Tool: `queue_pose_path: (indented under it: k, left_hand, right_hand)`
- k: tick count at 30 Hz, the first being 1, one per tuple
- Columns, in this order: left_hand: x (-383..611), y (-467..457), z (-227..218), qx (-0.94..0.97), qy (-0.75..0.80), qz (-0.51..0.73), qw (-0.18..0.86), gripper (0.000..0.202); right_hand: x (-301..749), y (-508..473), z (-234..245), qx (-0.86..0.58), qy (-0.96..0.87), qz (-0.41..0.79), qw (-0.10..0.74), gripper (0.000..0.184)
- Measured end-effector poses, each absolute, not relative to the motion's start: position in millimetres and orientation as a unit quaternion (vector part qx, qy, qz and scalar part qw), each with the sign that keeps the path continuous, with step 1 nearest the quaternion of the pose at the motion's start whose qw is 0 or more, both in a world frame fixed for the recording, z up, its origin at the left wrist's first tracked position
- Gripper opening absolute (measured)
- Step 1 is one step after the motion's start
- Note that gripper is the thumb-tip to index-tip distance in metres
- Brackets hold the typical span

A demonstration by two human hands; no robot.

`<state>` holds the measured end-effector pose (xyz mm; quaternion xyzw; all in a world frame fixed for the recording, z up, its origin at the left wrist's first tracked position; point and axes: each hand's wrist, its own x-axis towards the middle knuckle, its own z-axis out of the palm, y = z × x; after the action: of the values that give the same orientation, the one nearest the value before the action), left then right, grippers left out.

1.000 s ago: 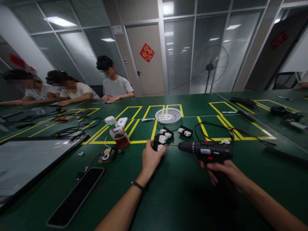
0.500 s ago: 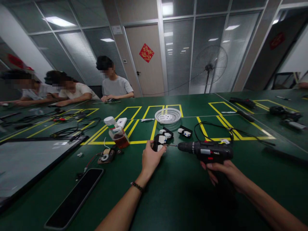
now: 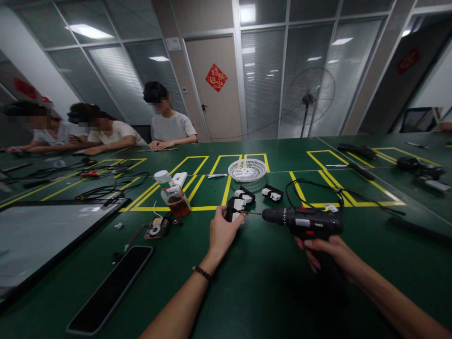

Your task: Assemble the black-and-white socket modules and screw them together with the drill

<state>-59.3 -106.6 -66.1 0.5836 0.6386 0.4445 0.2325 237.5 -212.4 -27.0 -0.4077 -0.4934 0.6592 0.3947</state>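
My left hand (image 3: 221,232) is closed around a small black and white part (image 3: 233,208) that stands on the green table (image 3: 254,287). My right hand (image 3: 326,252) grips the handle of a black cordless drill (image 3: 306,221). The drill lies level, pointing left, and its bit (image 3: 251,213) touches the side of the held part. Two more black and white parts, one (image 3: 244,194) and another (image 3: 272,192), lie just behind it.
A white round fan grille (image 3: 247,170) sits further back, a tilted bottle of brown liquid (image 3: 173,194) to the left. A phone (image 3: 111,288), a large dark panel (image 3: 45,235) and cables (image 3: 106,186) lie at left. Three people sit at the far left. A standing fan (image 3: 310,96) is behind.
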Motion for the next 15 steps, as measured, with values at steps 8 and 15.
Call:
queue_pose_path:
  k: [8, 15]
  left_hand:
    - [-58.8, -106.3, -65.0, 0.574, 0.644, 0.444, 0.245, 0.061]
    - [-58.6, -105.6, -67.2, 0.571, 0.635, 0.455, 0.253, 0.058]
  right_hand:
    - [239.8, -211.2, -35.0, -0.414, -0.49, 0.657, 0.396, 0.023]
    - [240.7, -210.2, -36.9, -0.41, -0.492, 0.66, 0.393, 0.024]
